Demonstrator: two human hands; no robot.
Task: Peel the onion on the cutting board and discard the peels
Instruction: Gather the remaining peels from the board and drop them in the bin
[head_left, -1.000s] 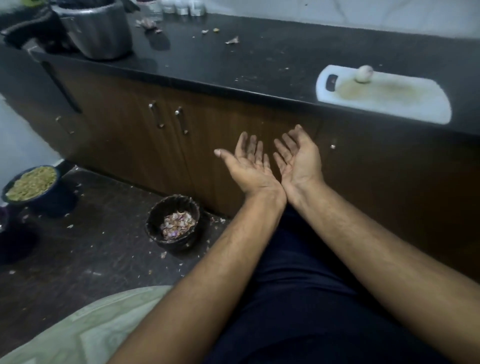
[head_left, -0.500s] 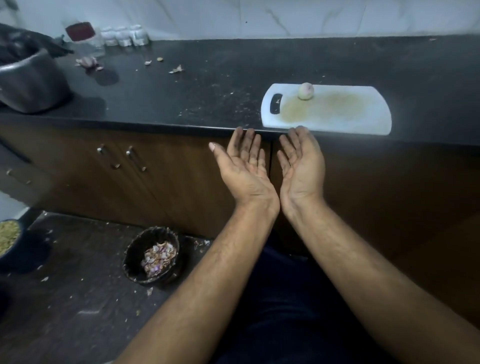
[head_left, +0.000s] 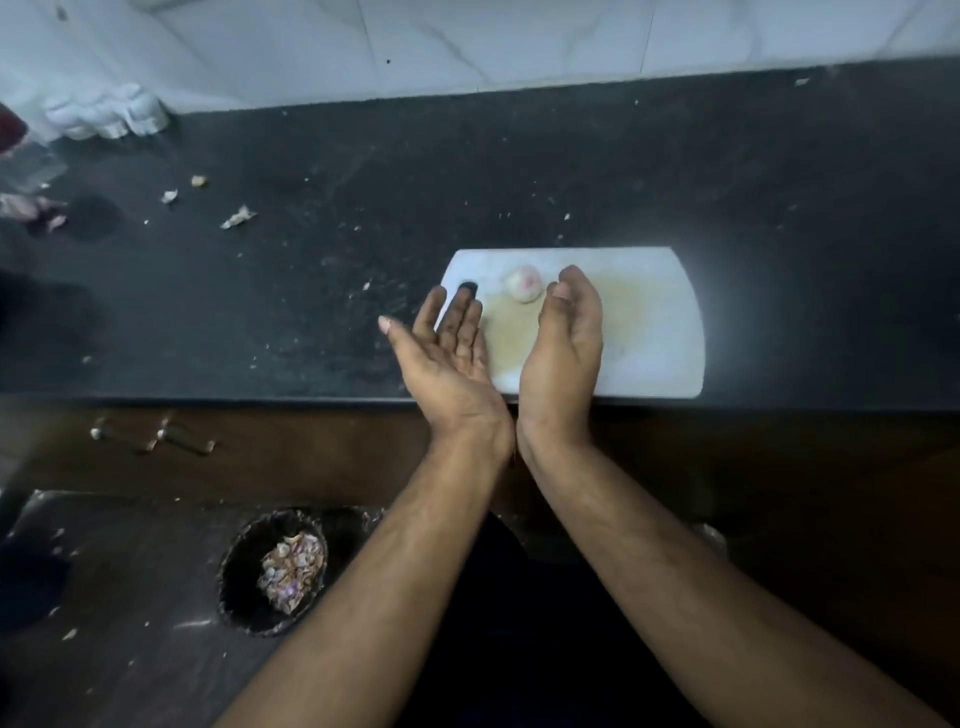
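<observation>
A small pale peeled onion (head_left: 523, 283) sits on the white cutting board (head_left: 654, 332) near its handle hole. My left hand (head_left: 447, 358) is palm up and empty over the board's left edge, fingers spread. My right hand (head_left: 563, 348) is beside it, palm turned inward and slightly cupped, holding nothing, its fingertips just right of the onion and not touching it. On the floor at lower left stands a dark bowl (head_left: 244, 587) filled with pinkish onion peels (head_left: 291, 571).
The black countertop (head_left: 311, 291) carries scattered peel scraps (head_left: 238, 217) at the left. White containers (head_left: 109, 111) stand at the back left by the tiled wall. Brown cabinet doors with metal handles (head_left: 156, 436) lie below the counter edge.
The view has risen from the floor to above the counter. Both empty hands have moved up and forward over the cutting board, and the right hand has turned inward near the onion.
</observation>
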